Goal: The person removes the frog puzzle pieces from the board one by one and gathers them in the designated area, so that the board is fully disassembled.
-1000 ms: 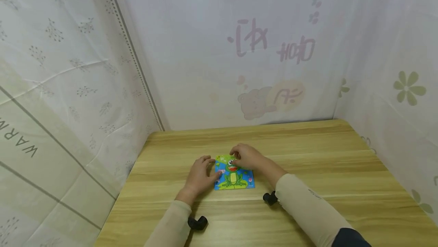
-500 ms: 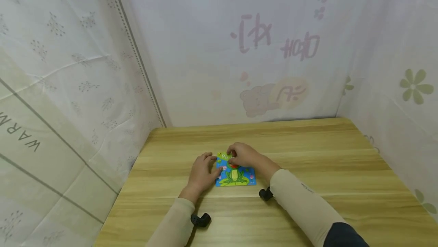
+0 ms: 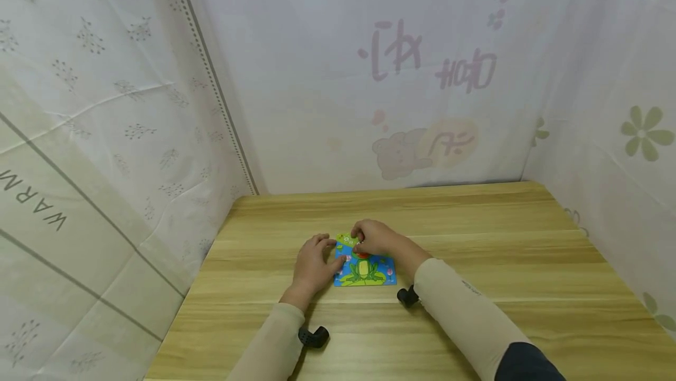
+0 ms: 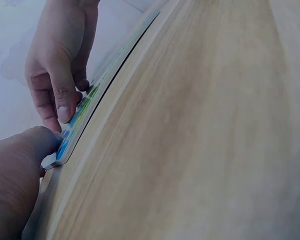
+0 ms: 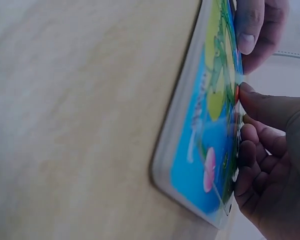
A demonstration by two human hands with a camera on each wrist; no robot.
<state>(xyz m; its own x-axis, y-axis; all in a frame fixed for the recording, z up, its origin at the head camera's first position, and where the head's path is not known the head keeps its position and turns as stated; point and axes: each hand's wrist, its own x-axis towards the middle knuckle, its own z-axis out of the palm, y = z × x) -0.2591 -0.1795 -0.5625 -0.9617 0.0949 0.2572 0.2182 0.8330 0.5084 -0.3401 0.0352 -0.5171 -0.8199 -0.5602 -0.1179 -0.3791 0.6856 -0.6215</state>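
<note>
A square frog jigsaw puzzle (image 3: 364,278) lies flat on the wooden table, its board blue and green. My left hand (image 3: 313,263) rests at its left side, thumb on the picture near the edge and the fingers spread along the upper left. From above, my right hand (image 3: 376,238) reaches over the frog's head, thumb and curled fingers pinching a puzzle piece there; the hand covers most of that piece. In the right wrist view, the thumb and bent fingers of my right hand (image 5: 270,150) meet the picture surface, and thin cut lines show in the board (image 5: 187,165).
The light wood table (image 3: 475,222) extends around the puzzle. Patterned white curtains (image 3: 317,105) enclose it at the back and sides. A black wrist camera (image 3: 314,337) sits by the left sleeve, another (image 3: 408,296) by the right.
My right thumb and fingers have moved slightly left over the frog's head, covering its eyes. My left hand stays at the board's left side. The head view has shifted a little.
</note>
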